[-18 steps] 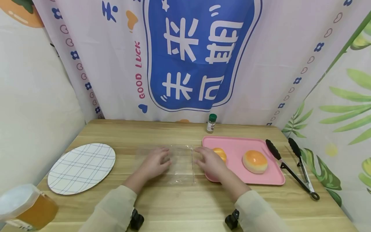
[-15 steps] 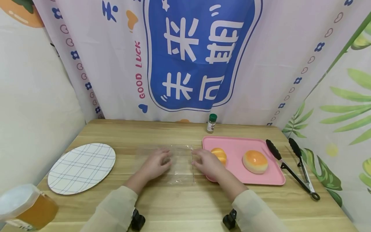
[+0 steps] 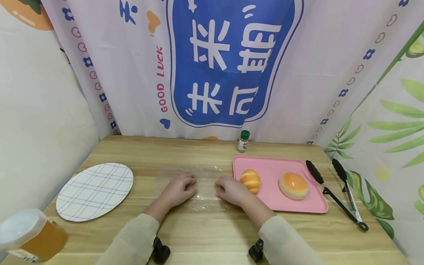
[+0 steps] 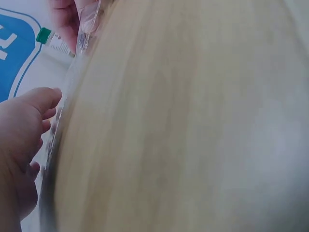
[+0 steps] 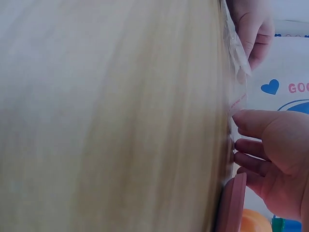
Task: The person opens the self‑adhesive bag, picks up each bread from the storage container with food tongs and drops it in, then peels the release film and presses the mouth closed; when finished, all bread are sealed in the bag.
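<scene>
A clear, flat plastic bag (image 3: 206,206) lies on the wooden table between the hands. My left hand (image 3: 179,188) rests on its left part, fingers bent and thumb apart from them. In the left wrist view, the left hand's fingertips (image 4: 47,126) touch the film. At the bag's right edge, my right hand (image 3: 232,189) touches the plastic with fingers lowered. The right wrist view shows the right thumb and fingers (image 5: 251,147) spread apart along that edge. Some fingertips are hidden in the head view.
On the right, a pink tray (image 3: 268,163) bears a ridged bread roll (image 3: 250,181) and a round bun (image 3: 293,185). Tongs (image 3: 341,200) lie beside it. A shaker (image 3: 243,141) stands behind. Leftward are an oval checked plate (image 3: 94,191) and a jar (image 3: 43,237).
My right hand has moved left, away from the pink tray and onto the bag's right edge, uncovering more of the ridged roll. The left hand stays almost still.
</scene>
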`<action>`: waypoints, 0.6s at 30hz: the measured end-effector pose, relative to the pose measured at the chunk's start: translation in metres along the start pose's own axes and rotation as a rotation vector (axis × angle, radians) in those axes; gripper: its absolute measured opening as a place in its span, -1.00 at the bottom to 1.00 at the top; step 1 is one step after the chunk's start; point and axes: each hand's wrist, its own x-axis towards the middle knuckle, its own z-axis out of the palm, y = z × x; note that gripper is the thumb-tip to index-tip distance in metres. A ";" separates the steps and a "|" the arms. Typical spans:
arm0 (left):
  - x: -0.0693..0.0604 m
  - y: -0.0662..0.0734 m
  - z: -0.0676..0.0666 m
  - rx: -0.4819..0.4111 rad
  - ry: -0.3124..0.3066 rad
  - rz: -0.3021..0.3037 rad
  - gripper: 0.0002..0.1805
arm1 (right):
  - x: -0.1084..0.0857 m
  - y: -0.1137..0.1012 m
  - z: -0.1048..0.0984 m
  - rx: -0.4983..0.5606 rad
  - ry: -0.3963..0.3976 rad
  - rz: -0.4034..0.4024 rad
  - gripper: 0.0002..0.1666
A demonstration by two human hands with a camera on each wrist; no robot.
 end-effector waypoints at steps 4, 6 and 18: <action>0.000 -0.004 0.006 -0.005 0.022 -0.002 -0.65 | -0.001 0.001 0.002 -0.012 0.014 -0.017 -0.66; 0.001 -0.006 0.008 -0.004 0.038 0.004 -0.66 | -0.001 0.000 0.001 -0.010 0.013 -0.022 -0.67; 0.002 -0.007 0.010 0.027 0.086 -0.025 -0.78 | -0.001 -0.001 -0.002 -0.022 -0.014 0.005 -0.63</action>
